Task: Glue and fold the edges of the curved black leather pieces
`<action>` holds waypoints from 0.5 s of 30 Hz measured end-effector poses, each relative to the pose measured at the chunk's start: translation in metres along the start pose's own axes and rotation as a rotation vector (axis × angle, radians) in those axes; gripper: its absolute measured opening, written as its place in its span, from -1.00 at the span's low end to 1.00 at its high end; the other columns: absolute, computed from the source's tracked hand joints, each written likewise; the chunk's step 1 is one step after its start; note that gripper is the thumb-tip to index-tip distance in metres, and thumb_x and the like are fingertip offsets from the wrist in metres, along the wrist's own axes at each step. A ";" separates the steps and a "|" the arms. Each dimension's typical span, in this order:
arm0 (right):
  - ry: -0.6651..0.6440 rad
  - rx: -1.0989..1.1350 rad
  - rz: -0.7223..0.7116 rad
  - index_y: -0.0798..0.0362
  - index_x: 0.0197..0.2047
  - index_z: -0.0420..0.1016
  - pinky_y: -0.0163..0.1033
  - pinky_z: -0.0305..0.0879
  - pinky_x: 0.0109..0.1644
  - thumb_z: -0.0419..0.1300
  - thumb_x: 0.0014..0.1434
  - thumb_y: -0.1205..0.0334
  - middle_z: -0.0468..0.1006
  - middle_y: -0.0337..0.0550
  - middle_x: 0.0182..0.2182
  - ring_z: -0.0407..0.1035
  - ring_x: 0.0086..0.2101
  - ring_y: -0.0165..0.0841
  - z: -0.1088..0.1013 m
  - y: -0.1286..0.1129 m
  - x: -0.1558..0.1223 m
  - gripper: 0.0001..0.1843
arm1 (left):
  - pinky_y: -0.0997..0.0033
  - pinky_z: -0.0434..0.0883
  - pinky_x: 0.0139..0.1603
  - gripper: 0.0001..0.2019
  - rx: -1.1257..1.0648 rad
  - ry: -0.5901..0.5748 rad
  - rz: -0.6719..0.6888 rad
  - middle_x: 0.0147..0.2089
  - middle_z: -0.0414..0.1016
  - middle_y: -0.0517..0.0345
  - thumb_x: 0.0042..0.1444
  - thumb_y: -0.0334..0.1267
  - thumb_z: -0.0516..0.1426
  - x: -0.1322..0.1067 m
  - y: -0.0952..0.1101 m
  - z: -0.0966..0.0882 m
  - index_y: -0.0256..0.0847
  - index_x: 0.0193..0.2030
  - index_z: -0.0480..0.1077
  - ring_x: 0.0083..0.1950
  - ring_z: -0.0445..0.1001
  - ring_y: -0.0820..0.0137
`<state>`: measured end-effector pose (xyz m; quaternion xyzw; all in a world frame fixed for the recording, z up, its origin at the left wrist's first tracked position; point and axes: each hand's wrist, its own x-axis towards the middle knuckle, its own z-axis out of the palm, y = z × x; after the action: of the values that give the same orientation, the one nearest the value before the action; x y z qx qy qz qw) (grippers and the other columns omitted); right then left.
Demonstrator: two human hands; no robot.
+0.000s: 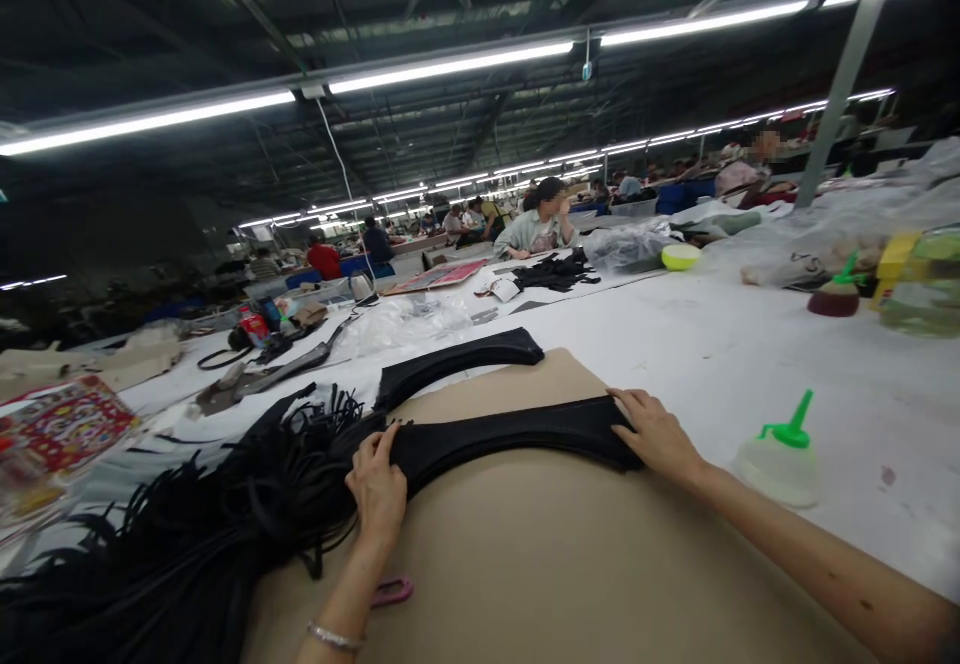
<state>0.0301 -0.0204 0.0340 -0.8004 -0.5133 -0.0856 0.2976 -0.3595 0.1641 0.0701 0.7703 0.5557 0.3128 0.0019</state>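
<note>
A curved black piece (517, 431), seemingly a stack of cut leather or fabric, lies across a tan board (540, 564). My left hand (379, 484) grips its left end, fingertips on top. At the other end, my right hand (660, 434) has its thumb and fingers closed over the edge. A similar curved black piece (461, 359) rests just beyond, on the far part of the board. A large heap of black strips (225, 524) spreads out left of my left hand. Below my left wrist, a small pink loop-shaped object (391, 591) lies on the board, partly hidden.
To the right stand a squeeze bottle with a green nozzle (784, 459), a dark-filled bottle (834, 296) and a large clear jug (926, 284). A yellow-green bowl (681, 257) and plastic wrap (409, 329) lie farther back. A co-worker (541, 224) sits across the white table (697, 344).
</note>
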 end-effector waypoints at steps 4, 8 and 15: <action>-0.002 -0.006 -0.064 0.01 0.22 0.26 0.02 0.24 0.11 0.02 0.16 0.26 0.34 0.04 0.07 0.25 0.05 -0.07 -0.013 -0.001 -0.019 -0.46 | -0.05 0.28 0.10 -0.58 0.072 0.043 0.021 0.20 0.26 -0.20 0.14 -0.49 -0.05 -0.010 0.010 -0.003 -0.25 0.09 0.42 0.20 0.26 0.00; -0.031 0.021 -0.162 -0.04 0.17 0.32 -0.01 0.23 0.14 0.01 0.17 0.28 0.37 -0.04 0.07 0.26 0.04 -0.13 -0.026 -0.010 -0.038 -0.52 | 0.27 0.30 0.16 -0.60 0.082 -0.046 0.265 0.16 0.38 -0.02 0.21 -0.47 -0.06 -0.009 0.033 0.010 -0.19 0.12 0.39 0.17 0.34 0.27; -0.208 0.171 -0.165 0.01 0.03 0.44 -0.12 0.21 0.17 0.04 0.16 0.38 0.42 -0.06 -0.01 0.30 0.03 -0.23 -0.100 -0.055 -0.110 -0.62 | 0.25 0.36 0.11 -0.62 0.028 -0.181 0.483 0.05 0.48 -0.09 0.18 -0.33 -0.03 -0.011 0.084 0.034 -0.28 0.08 0.42 0.08 0.43 0.20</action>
<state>-0.0514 -0.1448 0.0874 -0.7319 -0.6107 0.0178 0.3017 -0.2736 0.1342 0.0666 0.9054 0.3576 0.2263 -0.0340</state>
